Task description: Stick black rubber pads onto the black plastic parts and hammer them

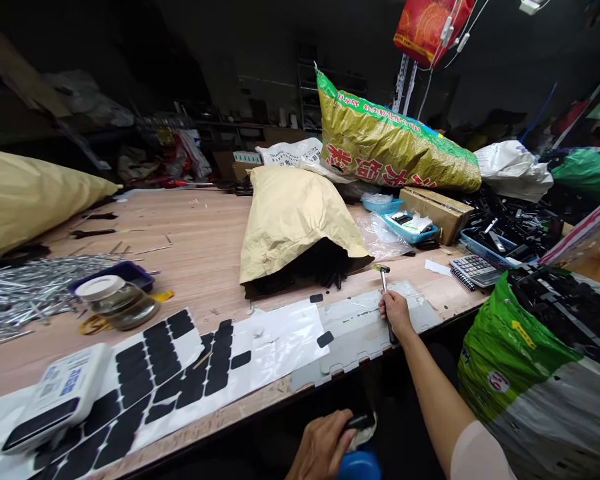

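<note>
My right hand (396,313) grips a small hammer (385,283), its metal neck upright and yellow-tipped head at the top, over the grey plate (350,330) at the table's front edge. Below that edge, my left hand (321,445) is closed around a black rounded piece (359,422), most of it hidden by the fingers. Something whitish (366,435) shows beside it, above a blue object (359,465). Left of the plate lie white sheets (280,333) with rows of black rounded stickers (219,360). Two loose black stickers lie near the plate.
A paper sack (300,213) spilling black parts stands mid-table. Metal rods (35,287), a jar (123,307) and a white device (55,393) are on the left. A calculator (475,269), blue baskets (410,230) and a green-white sack of black parts (510,353) are on the right.
</note>
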The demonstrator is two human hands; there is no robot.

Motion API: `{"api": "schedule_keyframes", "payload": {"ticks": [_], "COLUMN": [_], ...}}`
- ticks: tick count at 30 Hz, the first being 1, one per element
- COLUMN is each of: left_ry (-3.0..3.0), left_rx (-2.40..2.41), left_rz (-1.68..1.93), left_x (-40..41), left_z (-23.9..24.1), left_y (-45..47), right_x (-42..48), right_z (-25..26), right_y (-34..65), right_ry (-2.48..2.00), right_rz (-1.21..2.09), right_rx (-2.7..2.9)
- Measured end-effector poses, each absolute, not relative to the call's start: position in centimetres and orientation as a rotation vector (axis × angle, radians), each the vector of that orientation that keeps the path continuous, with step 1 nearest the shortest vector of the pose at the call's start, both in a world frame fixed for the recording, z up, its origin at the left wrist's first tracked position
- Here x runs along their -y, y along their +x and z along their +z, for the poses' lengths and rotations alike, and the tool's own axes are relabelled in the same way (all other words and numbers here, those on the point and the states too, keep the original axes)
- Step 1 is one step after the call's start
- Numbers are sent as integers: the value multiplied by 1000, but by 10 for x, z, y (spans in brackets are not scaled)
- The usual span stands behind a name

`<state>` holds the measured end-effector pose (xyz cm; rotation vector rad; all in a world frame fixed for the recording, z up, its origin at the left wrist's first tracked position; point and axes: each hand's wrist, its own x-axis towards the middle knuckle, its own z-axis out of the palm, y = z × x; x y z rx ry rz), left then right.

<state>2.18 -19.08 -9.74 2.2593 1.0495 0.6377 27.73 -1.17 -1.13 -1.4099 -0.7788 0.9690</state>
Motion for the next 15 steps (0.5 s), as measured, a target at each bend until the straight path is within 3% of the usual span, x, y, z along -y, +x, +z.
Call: {"api": "schedule_keyframes", "payload": {"ticks": [5,9,12,15], "left_ry": [1845,1735,1924,2334], "left_rx": [-1463,-1524,-1437,-1065], "left_rz": [120,-63,77,511], "left_x": [175,172,183,186], "left_z": [-153,-164,-147,-105], "left_y": [16,13,17,31], "right_x": [12,12,13,14], "right_z": [-13,-14,-13,-12], "right_y": [278,279,278,277], "right_ry": [-1406,-1402,-1396,-1399], "right_rz": [962,960,964,962], "right_rx": [791,787,778,779]}}
